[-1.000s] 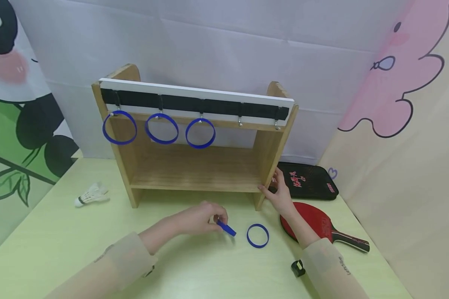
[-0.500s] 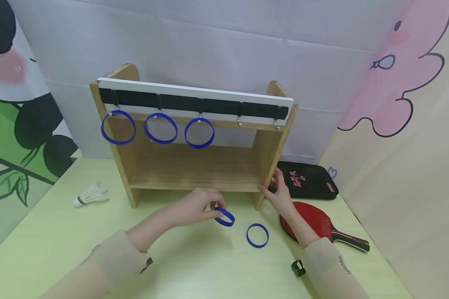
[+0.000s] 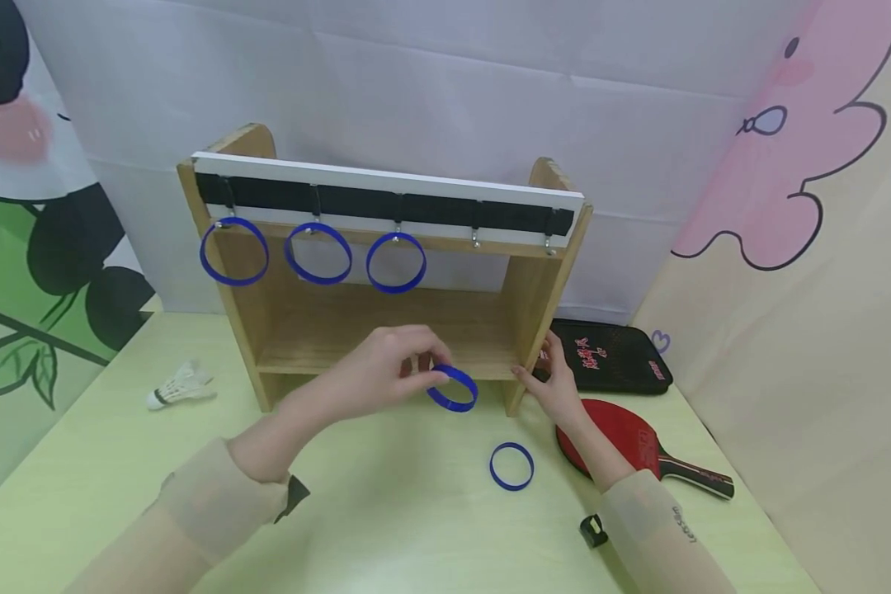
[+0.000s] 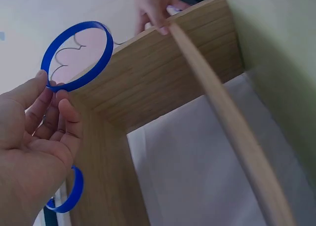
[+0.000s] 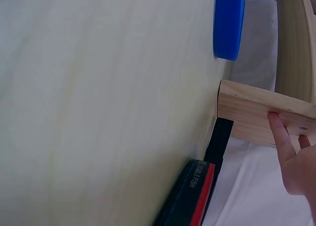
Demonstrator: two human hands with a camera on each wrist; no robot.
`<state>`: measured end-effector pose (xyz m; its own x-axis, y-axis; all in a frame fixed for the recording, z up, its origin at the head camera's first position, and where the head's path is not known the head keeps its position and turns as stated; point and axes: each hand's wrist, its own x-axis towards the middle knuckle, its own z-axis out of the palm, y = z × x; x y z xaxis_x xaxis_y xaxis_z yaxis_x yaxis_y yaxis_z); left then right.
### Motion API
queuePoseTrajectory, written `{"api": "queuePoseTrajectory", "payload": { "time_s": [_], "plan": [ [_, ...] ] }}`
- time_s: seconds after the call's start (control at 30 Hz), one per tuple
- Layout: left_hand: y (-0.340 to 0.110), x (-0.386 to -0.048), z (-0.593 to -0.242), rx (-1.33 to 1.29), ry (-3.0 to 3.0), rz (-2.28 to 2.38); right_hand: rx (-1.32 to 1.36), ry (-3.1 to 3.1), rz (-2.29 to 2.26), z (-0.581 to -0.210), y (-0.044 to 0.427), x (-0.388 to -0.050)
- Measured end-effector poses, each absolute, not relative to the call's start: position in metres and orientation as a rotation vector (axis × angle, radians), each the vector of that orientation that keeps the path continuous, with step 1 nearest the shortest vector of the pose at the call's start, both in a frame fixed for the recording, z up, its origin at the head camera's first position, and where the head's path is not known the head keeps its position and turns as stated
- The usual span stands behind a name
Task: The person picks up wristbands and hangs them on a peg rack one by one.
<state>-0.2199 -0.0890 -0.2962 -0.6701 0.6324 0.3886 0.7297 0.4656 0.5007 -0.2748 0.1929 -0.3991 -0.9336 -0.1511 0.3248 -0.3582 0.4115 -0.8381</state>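
My left hand [image 3: 386, 367] pinches a blue ring [image 3: 454, 389] between thumb and fingers, in front of the shelf board. In the left wrist view the held ring [image 4: 78, 56] stands tilted, clear of the wood. My right hand [image 3: 555, 384] grips the front edge of the right side panel of the wooden shelf [image 3: 386, 330], thumb at the front, fingers along the outer face. Three blue rings [image 3: 396, 289] hang from hooks on the black strip [image 3: 356, 202]; two hooks [image 3: 476, 239] at the right bear nothing. One more blue ring [image 3: 511, 487] lies on the table.
Beside the right forearm lies a red table tennis bat [image 3: 624, 433], with a black case [image 3: 612, 356] behind it. A small black object [image 3: 593, 530] is near the right sleeve. At the left is a shuttlecock [image 3: 181, 386] on the table [image 3: 386, 528].
My left hand has lifted the blue ring from low over the table up toward the shelf, turning its opening more into view. The right hand stays at the side panel.
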Motion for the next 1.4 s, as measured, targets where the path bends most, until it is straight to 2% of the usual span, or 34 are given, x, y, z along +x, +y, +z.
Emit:
{"api": "queuePoseTrajectory", "payload": {
  "time_s": [0.27, 0.6, 1.03, 1.4],
  "plan": [
    [-0.087, -0.217, -0.275, -1.047, -2.371, -1.144, 0.459, -2.457, 1.547, -0.402, 0.193, -0.276],
    [-0.079, -0.217, -0.258, -0.731, -2.193, -1.52, 0.478, -2.441, 1.523, -0.402, 0.195, -0.277],
    [-0.07, -0.24, -0.26, -0.579, -1.913, -1.912, 0.461, -2.461, 1.536, -0.402, 0.194, -0.277],
    [-0.064, -0.248, -0.264, -0.49, -1.869, -2.037, 0.453, -2.457, 1.533, -0.401, 0.194, -0.277]
  ]
}}
